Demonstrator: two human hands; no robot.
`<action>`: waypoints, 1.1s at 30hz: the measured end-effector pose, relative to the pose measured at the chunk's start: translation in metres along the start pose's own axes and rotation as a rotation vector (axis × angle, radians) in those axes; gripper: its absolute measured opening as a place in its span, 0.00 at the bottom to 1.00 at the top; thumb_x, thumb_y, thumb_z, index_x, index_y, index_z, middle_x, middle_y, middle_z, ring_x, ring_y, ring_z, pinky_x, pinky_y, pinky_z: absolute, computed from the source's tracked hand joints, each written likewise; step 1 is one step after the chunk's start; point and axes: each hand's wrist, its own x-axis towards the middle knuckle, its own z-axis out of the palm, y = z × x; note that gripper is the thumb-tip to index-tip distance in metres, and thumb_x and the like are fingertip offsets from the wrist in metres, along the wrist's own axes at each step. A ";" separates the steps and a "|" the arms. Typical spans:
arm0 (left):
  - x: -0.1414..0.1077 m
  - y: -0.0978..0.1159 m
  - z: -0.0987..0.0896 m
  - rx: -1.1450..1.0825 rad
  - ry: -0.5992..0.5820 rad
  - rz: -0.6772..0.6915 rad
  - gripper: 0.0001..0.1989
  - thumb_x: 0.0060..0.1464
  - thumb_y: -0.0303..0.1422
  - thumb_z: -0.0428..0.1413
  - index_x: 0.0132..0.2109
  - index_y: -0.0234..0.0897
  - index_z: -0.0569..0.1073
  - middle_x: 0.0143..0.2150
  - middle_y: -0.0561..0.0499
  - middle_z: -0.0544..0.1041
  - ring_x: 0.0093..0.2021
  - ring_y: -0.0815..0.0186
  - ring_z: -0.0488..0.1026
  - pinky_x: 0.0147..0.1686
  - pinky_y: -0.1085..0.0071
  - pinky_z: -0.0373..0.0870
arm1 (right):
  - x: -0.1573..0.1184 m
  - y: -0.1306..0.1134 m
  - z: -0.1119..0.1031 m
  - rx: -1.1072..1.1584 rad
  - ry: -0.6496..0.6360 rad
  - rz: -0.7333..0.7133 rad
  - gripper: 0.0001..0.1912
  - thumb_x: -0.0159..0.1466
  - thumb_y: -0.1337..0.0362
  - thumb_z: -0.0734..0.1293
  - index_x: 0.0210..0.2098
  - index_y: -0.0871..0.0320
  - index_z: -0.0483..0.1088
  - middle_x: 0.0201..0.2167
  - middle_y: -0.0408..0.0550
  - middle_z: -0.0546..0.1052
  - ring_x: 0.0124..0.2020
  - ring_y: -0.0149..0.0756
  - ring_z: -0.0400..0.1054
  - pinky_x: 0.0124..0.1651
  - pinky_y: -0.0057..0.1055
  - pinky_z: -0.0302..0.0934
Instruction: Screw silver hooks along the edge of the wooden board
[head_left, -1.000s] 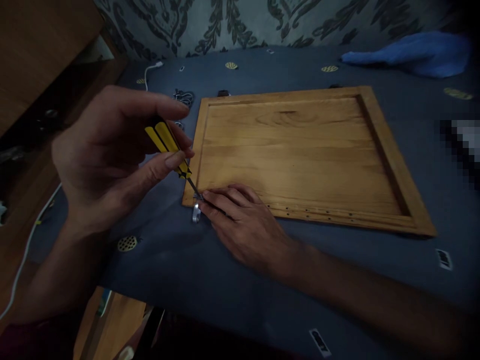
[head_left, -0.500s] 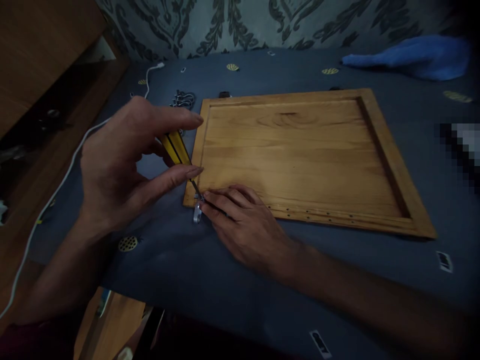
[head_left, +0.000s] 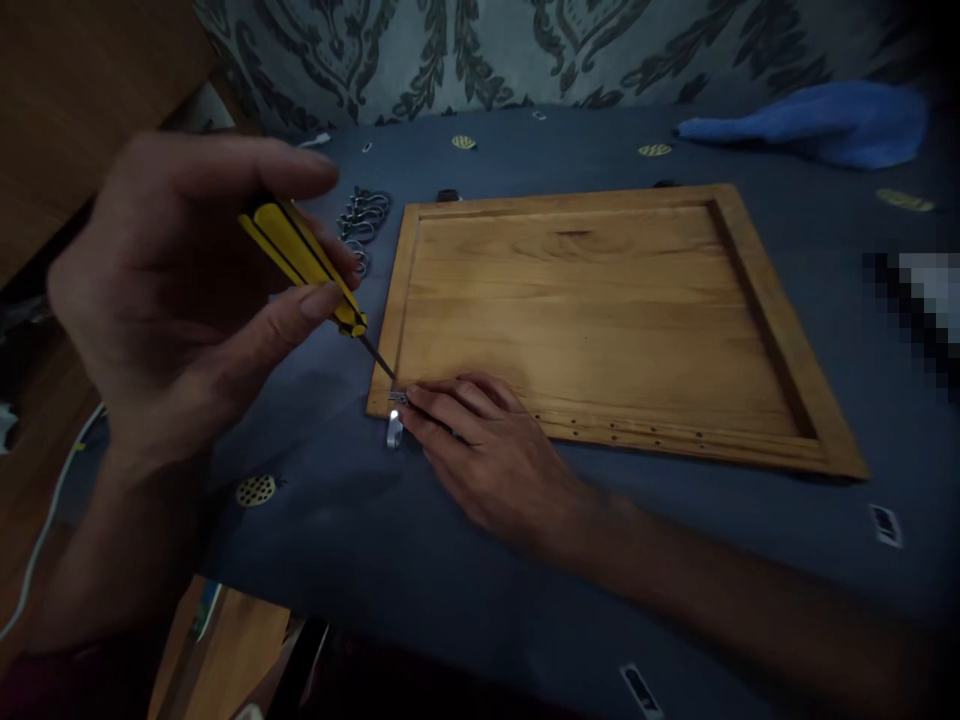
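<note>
My left hand (head_left: 195, 280) holds a screwdriver (head_left: 311, 265) with a yellow and black handle between the thumb and the curled fingers, the index finger lifted off. Its thin shaft slants down to the near left corner of a framed wooden panel (head_left: 585, 290), with the tip just above a small metal hinge (head_left: 395, 425). Part of this hinge lies on the frame, and its shiny arm juts past the near edge. My right hand (head_left: 495, 450) rests on that edge, its fingertips pressed together against the hinge and partly hiding it.
Several metal clips or hooks (head_left: 364, 220) lie beyond the panel's left side. A blue cloth (head_left: 832, 125) is at the back right, near the patterned wall. A white cable (head_left: 56, 500) runs along the left. Small holes dot the panel's near edge.
My left hand has drawn back up and left, and the screwdriver is tilted more, with its tip lifted off the hinge. My right hand and the panel stay in place.
</note>
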 end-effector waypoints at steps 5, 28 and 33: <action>0.003 -0.005 0.002 0.048 -0.160 0.175 0.29 0.54 0.36 0.71 0.61 0.50 0.74 0.45 0.54 0.76 0.41 0.61 0.83 0.36 0.60 0.85 | 0.001 0.000 0.000 -0.010 0.020 -0.002 0.17 0.74 0.71 0.59 0.55 0.67 0.75 0.53 0.57 0.81 0.55 0.45 0.71 0.58 0.45 0.65; 0.002 0.004 0.002 0.284 -0.255 0.265 0.34 0.54 0.31 0.70 0.66 0.53 0.71 0.50 0.53 0.80 0.46 0.55 0.83 0.30 0.66 0.85 | 0.001 0.000 0.001 -0.007 0.017 0.005 0.17 0.74 0.71 0.59 0.55 0.66 0.76 0.53 0.58 0.81 0.56 0.45 0.72 0.59 0.45 0.65; -0.002 0.011 0.001 0.225 -0.203 0.123 0.31 0.56 0.28 0.68 0.64 0.55 0.72 0.53 0.55 0.79 0.48 0.59 0.81 0.40 0.62 0.88 | 0.000 0.000 0.001 0.006 -0.005 0.009 0.18 0.73 0.71 0.59 0.56 0.65 0.75 0.54 0.58 0.80 0.57 0.45 0.71 0.59 0.46 0.64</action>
